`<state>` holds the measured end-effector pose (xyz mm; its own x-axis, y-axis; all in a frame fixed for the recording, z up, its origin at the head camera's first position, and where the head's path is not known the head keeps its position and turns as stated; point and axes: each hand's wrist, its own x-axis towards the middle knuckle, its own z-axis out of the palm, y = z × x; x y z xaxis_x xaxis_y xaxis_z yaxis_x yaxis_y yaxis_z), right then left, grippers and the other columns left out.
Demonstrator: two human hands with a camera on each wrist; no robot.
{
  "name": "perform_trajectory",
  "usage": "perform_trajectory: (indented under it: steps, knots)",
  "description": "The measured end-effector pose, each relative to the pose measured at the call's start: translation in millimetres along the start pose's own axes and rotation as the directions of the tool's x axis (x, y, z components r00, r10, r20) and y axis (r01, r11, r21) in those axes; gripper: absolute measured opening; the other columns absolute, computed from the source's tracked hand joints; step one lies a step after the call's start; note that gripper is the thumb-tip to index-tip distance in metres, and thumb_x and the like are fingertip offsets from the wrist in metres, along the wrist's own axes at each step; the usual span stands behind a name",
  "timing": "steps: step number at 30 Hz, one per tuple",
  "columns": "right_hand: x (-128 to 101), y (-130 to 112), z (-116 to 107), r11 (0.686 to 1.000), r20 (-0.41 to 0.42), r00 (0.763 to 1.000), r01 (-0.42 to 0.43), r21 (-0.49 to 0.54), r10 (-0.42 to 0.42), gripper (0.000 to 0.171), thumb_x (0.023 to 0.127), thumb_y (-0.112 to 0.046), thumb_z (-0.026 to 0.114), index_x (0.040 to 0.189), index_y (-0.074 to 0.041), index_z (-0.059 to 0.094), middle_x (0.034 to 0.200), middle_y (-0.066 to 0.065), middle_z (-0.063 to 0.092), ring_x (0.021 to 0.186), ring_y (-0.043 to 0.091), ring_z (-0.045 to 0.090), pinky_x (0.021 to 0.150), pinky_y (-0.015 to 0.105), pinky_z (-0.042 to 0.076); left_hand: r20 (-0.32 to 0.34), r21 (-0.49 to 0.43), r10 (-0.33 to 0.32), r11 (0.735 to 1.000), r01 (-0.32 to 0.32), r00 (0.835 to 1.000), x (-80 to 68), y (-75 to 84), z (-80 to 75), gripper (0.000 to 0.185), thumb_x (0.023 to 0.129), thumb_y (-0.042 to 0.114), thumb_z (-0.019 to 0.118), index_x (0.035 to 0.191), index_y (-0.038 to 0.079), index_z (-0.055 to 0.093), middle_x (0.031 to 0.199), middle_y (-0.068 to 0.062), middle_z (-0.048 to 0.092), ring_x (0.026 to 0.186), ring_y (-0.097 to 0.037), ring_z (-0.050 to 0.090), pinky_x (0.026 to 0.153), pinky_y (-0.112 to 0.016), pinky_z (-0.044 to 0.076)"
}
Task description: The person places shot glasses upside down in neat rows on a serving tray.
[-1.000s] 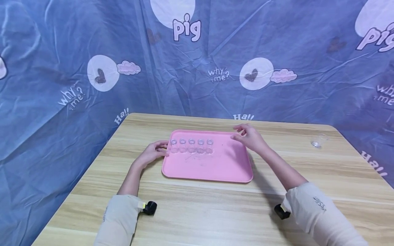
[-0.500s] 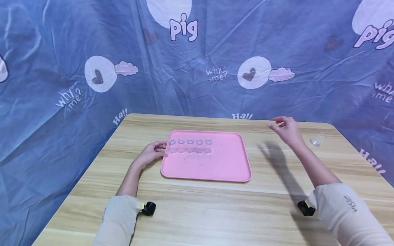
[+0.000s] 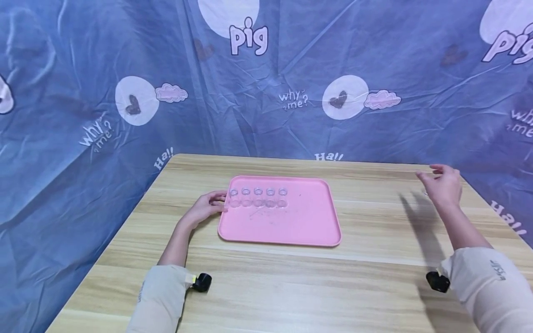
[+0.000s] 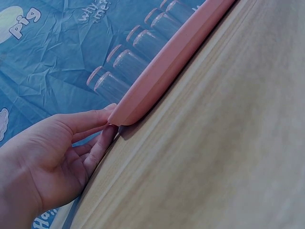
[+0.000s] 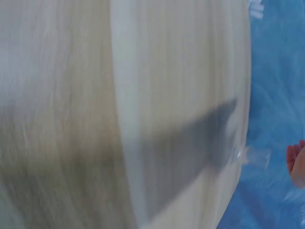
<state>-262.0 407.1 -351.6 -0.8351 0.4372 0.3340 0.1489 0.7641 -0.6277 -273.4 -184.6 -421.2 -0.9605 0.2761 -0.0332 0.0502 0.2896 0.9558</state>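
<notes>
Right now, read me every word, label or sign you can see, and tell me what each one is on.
"pig" on the blue backdrop cloth, top centre, and again at the top right corner.
"why? me?" on the same cloth, at left, centre and right edge.
"Ha!!" on the cloth, by the table's far corners.
Small dark lettering on the right sleeve: too small to read.
The pink tray and clear cups carry no text.

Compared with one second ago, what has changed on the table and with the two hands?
The right hand left the far right corner of the pink tray and swung out to its own right, toward the table's far right corner where a small clear cup stood; the hand now hides that cup in the head view, and no grasp is visible. The left hand stays at the tray's left edge, and the five clear cups remain in their row.
</notes>
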Motion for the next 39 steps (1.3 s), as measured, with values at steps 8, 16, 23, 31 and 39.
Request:
perform_trajectory:
  steps: [8, 16, 23, 31, 39]
  knots:
    - [-4, 34, -12, 0.972, 0.039, 0.972, -0.233, -0.019, 0.234, 0.074, 0.086, -0.034, 0.057, 0.135, 0.011, 0.025, 0.123, 0.035, 0.027, 0.117, 0.048, 0.026, 0.095, 0.055, 0.027, -0.006, 0.024, -0.007, 1.000, 0.007, 1.000, 1.3, -2.8, -0.3, 0.054, 0.082, 0.000, 0.064, 0.132, -0.006, 0.043, 0.116, -0.022, 0.052, 0.096, -0.025, 0.054, 0.076, -0.026, 0.049]
    - [-10, 52, -13, 0.950, 0.145, 0.940, -0.309, -0.032, 0.310, 0.080, 0.088, -0.038, 0.053, 0.135, 0.015, 0.015, 0.130, 0.039, 0.018, 0.119, 0.050, 0.022, 0.101, 0.054, 0.022, -0.015, 0.029, -0.014, 0.999, 0.015, 1.000, 1.6, -3.1, 0.2, 0.053, 0.082, 0.000, 0.063, 0.131, -0.005, 0.044, 0.116, -0.021, 0.052, 0.094, -0.023, 0.054, 0.077, -0.027, 0.049]
    - [-11, 60, -7, 0.941, 0.176, 0.926, -0.339, -0.001, 0.334, 0.083, 0.088, -0.039, 0.052, 0.136, 0.015, 0.013, 0.127, 0.039, 0.023, 0.118, 0.050, 0.023, 0.099, 0.054, 0.024, -0.008, 0.031, -0.003, 0.999, 0.004, 1.000, 0.8, -3.1, -0.9, 0.054, 0.082, 0.000, 0.063, 0.131, -0.006, 0.044, 0.115, -0.022, 0.052, 0.094, -0.023, 0.054, 0.076, -0.027, 0.049]
    - [-10, 65, -4, 0.941, 0.212, 0.920, -0.339, 0.003, 0.330, 0.087, 0.087, -0.042, 0.051, 0.136, 0.016, 0.009, 0.125, 0.039, 0.025, 0.115, 0.050, 0.028, 0.099, 0.055, 0.026, -0.020, 0.012, -0.012, 1.000, 0.013, 1.000, 1.8, -4.8, -0.3, 0.054, 0.081, -0.001, 0.064, 0.131, -0.005, 0.044, 0.115, -0.021, 0.053, 0.091, -0.020, 0.054, 0.076, -0.025, 0.049]
    - [-8, 68, -4, 0.939, 0.231, 0.913, -0.344, -0.010, 0.337, 0.084, 0.089, -0.040, 0.048, 0.137, 0.015, 0.006, 0.133, 0.038, 0.028, 0.121, 0.049, 0.026, 0.102, 0.052, 0.024, -0.022, 0.028, -0.013, 0.999, 0.014, 1.000, 3.0, -4.2, -0.5, 0.054, 0.081, 0.001, 0.064, 0.131, -0.004, 0.045, 0.115, -0.020, 0.053, 0.094, -0.023, 0.054, 0.077, -0.026, 0.049]
